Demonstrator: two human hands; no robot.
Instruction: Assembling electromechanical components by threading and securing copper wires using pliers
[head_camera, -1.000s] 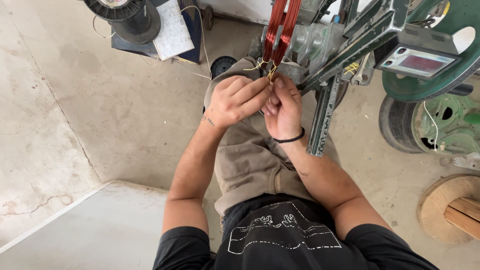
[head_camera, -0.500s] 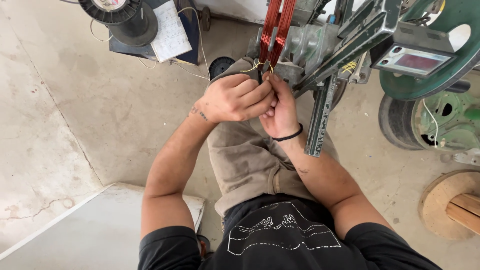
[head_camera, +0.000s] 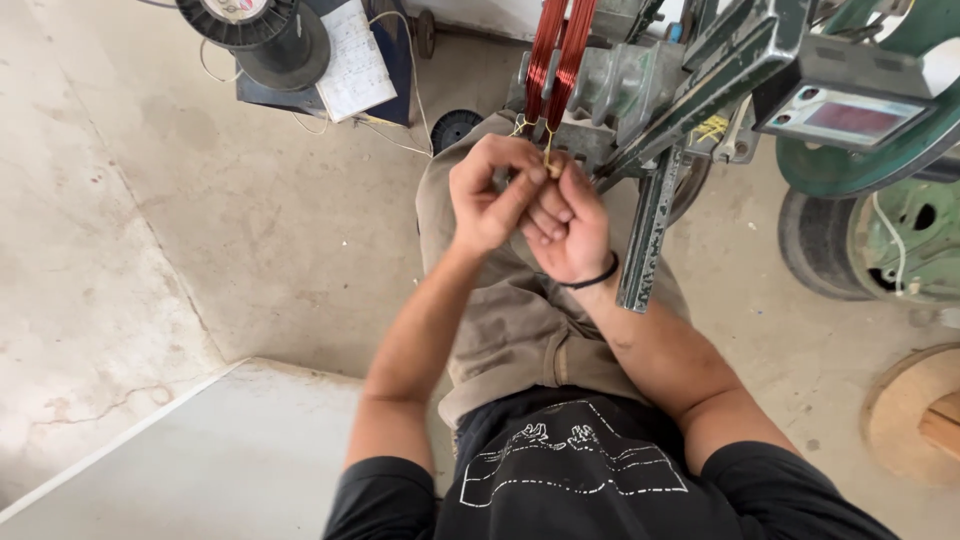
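head view, one entry: we list our left hand and right hand raised together over our lap, just below a red-brown wire coil that hangs from a grey and green winding machine. left hand: fingers curled, thumb and forefinger pressed together on a thin yellow tie wire that drops from the coil's lower end. right hand: fingers bent inward against the left, also pinching at the same tie wire; a black band sits on its wrist. the tie wire itself is short, mostly hidden between the fingertips, and touching the bottom of the coil. also present: a small display box on the machine at upper right, a black wire spool with a sheet of paper beside it at upper left, a wooden reel on the concrete floor at far right, a pale slab at lower left. handling note, as our judgement: the twist will likely sit best if both pinches stay close to the coil, the two ends are kept even, and the turning is done gently so the thin strand neither snaps nor scrapes the coil's coating.
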